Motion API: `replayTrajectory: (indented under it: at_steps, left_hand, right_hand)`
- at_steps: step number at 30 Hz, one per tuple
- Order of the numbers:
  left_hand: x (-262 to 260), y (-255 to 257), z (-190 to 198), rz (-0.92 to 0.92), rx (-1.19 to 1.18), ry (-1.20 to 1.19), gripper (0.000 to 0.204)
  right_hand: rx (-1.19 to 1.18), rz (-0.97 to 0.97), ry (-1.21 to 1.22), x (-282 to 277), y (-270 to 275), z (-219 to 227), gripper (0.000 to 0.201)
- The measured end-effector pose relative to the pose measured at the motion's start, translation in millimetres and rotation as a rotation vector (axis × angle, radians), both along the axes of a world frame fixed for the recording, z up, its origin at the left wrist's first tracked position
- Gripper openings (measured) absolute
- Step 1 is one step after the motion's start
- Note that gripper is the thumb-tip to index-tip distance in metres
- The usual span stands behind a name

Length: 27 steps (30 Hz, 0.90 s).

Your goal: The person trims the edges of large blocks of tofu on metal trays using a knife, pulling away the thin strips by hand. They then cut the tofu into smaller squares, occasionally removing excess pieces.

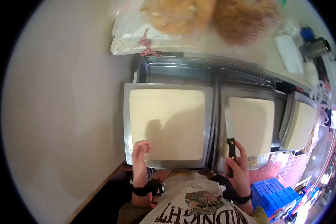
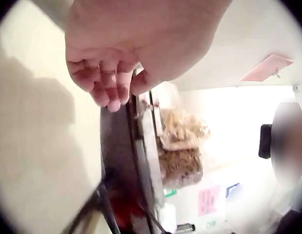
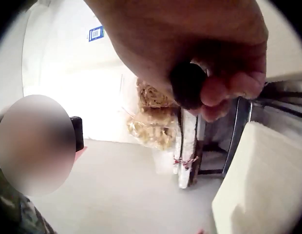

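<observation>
In the head view, a large square slab of tofu [image 1: 168, 125], pale cream with faint straight lines across it, lies on a flat metal sheet [image 1: 127, 123]. My left hand [image 1: 141, 152] is over its near left corner, fingers loosely curled and holding nothing. A knife [image 1: 229, 123] with a black handle and brass-coloured rivets is in my right hand [image 1: 239, 162], blade pointing away from me. The blade overlaps the left edge of a second slab [image 1: 254, 123]. In the right wrist view, the fingers wrap round the dark handle end [image 3: 187, 85].
A third slab [image 1: 300, 125] stands further right. Behind are metal trays [image 1: 179, 72] and clear bags of yellowish and brown food [image 1: 179, 16] on a white block. A plain counter [image 1: 63, 112] extends left. Blue crates [image 1: 274, 194] stand low at the right.
</observation>
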<state>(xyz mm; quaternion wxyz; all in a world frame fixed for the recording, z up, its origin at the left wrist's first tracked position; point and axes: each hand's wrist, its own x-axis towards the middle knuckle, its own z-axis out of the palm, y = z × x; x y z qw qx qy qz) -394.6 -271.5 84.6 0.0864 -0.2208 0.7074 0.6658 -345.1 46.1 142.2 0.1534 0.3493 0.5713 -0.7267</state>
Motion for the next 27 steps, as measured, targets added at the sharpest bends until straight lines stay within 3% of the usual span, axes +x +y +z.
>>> replayTrajectory:
  at_steps: [3, 5, 6, 7, 9, 11, 13, 15, 17, 20, 27]
  left_hand:
    - [-12, -43, -7, 0.171, -0.189, 0.000, 0.014]
    - [-10, -64, -28, 0.200, -0.305, -0.023, 0.024]
    - [-12, -63, -33, 0.180, -0.431, -0.055, 0.033]
    - [-13, -56, -37, 0.158, -0.556, -0.089, 0.042]
    - [-7, -41, -61, 0.143, -0.645, -0.120, 0.048]
    - [-3, -38, -76, 0.113, -0.736, -0.153, 0.054]
    - [-2, -40, -81, -0.114, -0.498, -0.045, 0.068]
    - [-2, -33, -69, -0.113, -0.618, -0.141, 0.070]
    - [-8, -31, -64, -0.096, -0.600, -0.149, 0.068]
    - [-14, -36, -63, -0.106, -0.548, -0.136, 0.066]
    - [-41, -37, -47, -0.126, -0.535, -0.123, 0.061]
  right_hand:
    - [0.097, 0.124, -0.141, -25, 2, -6, 0.048]
    - [0.100, 0.000, -0.178, -46, -4, 3, 0.042]
    - [0.240, 0.102, -0.159, -49, 1, -3, 0.043]
    - [0.343, 0.088, -0.185, -58, -1, 0, 0.041]
    - [0.663, 0.318, -0.109, -81, -3, 4, 0.038]
    - [0.657, 0.465, -0.200, -115, -5, 28, 0.041]
    - [0.857, 0.545, 0.000, -134, -10, 41, 0.042]
    - [1.146, 0.837, 0.260, -156, -2, 47, 0.041]
    - [0.995, 0.873, 0.290, -204, -17, 47, 0.040]
    - [0.963, 0.969, 0.436, -242, -35, 23, 0.040]
    - [0.880, 1.135, 0.711, -286, -75, -48, 0.034]
